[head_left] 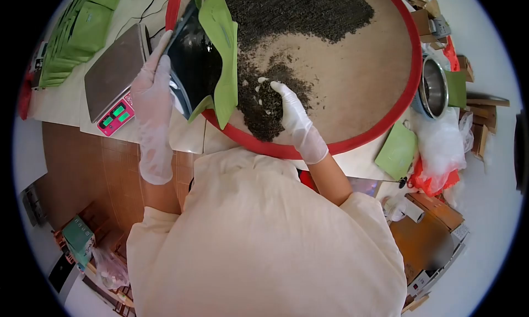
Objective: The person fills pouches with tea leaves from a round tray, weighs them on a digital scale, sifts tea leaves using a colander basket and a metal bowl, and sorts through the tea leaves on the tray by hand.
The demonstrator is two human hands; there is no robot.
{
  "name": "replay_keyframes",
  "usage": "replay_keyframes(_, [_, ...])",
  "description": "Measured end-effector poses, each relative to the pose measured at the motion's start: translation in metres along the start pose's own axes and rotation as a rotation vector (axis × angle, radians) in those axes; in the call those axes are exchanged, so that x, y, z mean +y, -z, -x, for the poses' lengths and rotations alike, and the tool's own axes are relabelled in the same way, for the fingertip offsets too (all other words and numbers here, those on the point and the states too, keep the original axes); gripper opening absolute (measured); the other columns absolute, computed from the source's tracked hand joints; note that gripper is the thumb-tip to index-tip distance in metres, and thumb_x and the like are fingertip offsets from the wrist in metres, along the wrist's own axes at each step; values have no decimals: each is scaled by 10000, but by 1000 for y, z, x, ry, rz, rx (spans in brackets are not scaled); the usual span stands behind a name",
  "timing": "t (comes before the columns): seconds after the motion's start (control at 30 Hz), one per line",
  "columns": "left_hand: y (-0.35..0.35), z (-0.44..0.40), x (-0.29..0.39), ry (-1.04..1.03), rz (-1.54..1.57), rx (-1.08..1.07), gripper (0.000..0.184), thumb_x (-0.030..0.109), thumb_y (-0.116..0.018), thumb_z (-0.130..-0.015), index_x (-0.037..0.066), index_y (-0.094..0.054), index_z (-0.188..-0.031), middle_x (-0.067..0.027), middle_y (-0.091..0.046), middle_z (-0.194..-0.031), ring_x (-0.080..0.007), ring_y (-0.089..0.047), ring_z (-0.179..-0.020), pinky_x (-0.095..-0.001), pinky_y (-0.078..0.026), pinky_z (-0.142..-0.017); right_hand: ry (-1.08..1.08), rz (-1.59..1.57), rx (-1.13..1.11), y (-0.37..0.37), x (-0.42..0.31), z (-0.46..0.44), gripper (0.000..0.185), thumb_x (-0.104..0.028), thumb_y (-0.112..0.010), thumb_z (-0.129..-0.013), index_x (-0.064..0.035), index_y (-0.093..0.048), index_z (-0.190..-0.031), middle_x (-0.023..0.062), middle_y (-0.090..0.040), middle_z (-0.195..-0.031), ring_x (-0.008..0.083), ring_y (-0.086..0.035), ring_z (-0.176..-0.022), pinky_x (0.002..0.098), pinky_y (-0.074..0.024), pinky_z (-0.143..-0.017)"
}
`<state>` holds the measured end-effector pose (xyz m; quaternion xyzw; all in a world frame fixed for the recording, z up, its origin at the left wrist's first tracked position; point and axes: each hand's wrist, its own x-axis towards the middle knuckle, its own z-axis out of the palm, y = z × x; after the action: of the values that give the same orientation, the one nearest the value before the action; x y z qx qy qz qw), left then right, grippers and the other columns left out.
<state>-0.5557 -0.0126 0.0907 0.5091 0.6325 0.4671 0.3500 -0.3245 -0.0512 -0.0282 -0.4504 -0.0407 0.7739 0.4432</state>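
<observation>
1. The left hand (150,77), in a translucent white glove, clamps the left edge of a green pouch with a glossy dark lining (226,63) between thumb and fingers. The pouch gapes open toward the camera, above the left side of the tray; what lies deep inside cannot be told.
2. The right hand (295,118), also in a white glove, cups a clump of dark, crumbled dried leaves (271,101), fingertips and thumb on opposite sides. How tightly it squeezes cannot be told.
3. A large round tan tray with a red rim (410,69) holds more leaves: a broad heap at the far side and a smaller, looser pile under the right hand.
4. Tan tray surface, lightly dusted with bits, shows between the two piles and from the right hand across to the rim.
5. The pouch overlaps the rim's left side; the right wrist crosses its near edge.
6. A grey-topped scale with a pink panel (118,69) stands just left of the left hand.
7. Beyond the rim's right side stands a round steel bowl (435,88), its contents unclear.
</observation>
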Motion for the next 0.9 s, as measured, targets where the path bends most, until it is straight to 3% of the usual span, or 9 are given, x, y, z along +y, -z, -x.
replay_keyframes(0.17, [-23,5,14,6,-421,-88,350,210,-496,-922,253,-546,-1266,-108,-587,-678,-159,-567,-597,-297,-464,-624,246,49,-154,-40,-60,43,323,-266,-525,-868,-84,-604,-1122,60,-646,-955,157,-596,-776,295,-499,-681])
replay_keyframes(0.23, [-30,4,4,-5,-413,-108,373,230,-476,-925,335,-517,-1281,-57,-497,-598,-121,-493,-534,-275,-443,-570,239,117,-154,-58,-68,52,345,-309,-487,-884,-112,-562,-1157,45,-635,-1008,133,-608,-751,239,-452,-577])
replay_keyframes(0.3, [-45,5,-6,-195,-647,-39,359,263,-446,-929,324,-513,-1277,-142,-626,-714,-275,-618,-629,-375,-480,-632,371,-7,-72,-94,-79,70,353,-319,-497,-881,-112,-563,-1159,48,-638,-1013,131,-609,-751,241,-453,-573])
replay_keyframes(0.37, [-54,13,21,-22,-648,-148,343,267,-458,-909,234,-559,-1236,-185,-652,-809,-359,-628,-754,-432,-488,-701,464,1,-104,-109,-77,64,352,-324,-525,-869,-108,-581,-1143,50,-639,-1013,137,-605,-779,261,-468,-630])
replay_keyframes(0.57, [-64,10,10,-139,-670,-32,311,277,-449,-920,151,-613,-1152,-184,-656,-818,-358,-631,-764,-441,-490,-703,725,366,75,-131,-45,37,261,-137,-549,-894,6,-560,-1111,65,-572,-988,122,-531,-854,245,-442,-768])
replay_keyframes(0.63, [-59,6,6,-129,-631,-5,310,281,-445,-922,151,-617,-1145,-185,-656,-824,-357,-632,-777,-439,-491,-714,842,886,112,-113,-40,21,404,-230,-619,-837,8,-530,-1150,226,-486,-1202,308,-522,-1044,366,-419,-903])
replay_keyframes(0.73, [-53,-1,-4,-117,-572,1,315,292,-433,-927,158,-619,-1143,-187,-656,-845,-354,-631,-808,-435,-491,-744,892,1418,-42,-98,-43,26,437,-242,-600,-837,-35,-539,-1216,272,-470,-1263,373,-488,-1151,376,-408,-960])
replay_keyframes(0.83, [-49,-6,-4,-80,-576,-39,330,313,-409,-935,170,-620,-1145,-188,-653,-884,-352,-625,-848,-430,-486,-779,955,1268,-65,-104,-61,55,323,-171,-566,-861,-27,-596,-1148,217,-579,-1149,338,-561,-1065,360,-442,-914])
replay_keyframes(0.9, [-36,-12,-7,-58,-620,-69,324,314,-444,-939,151,-608,-1166,-117,-648,-785,-218,-626,-697,-328,-481,-689,960,893,-124,-103,-74,75,228,-88,-515,-897,-7,-639,-1072,111,-662,-980,183,-615,-889,267,-469,-803])
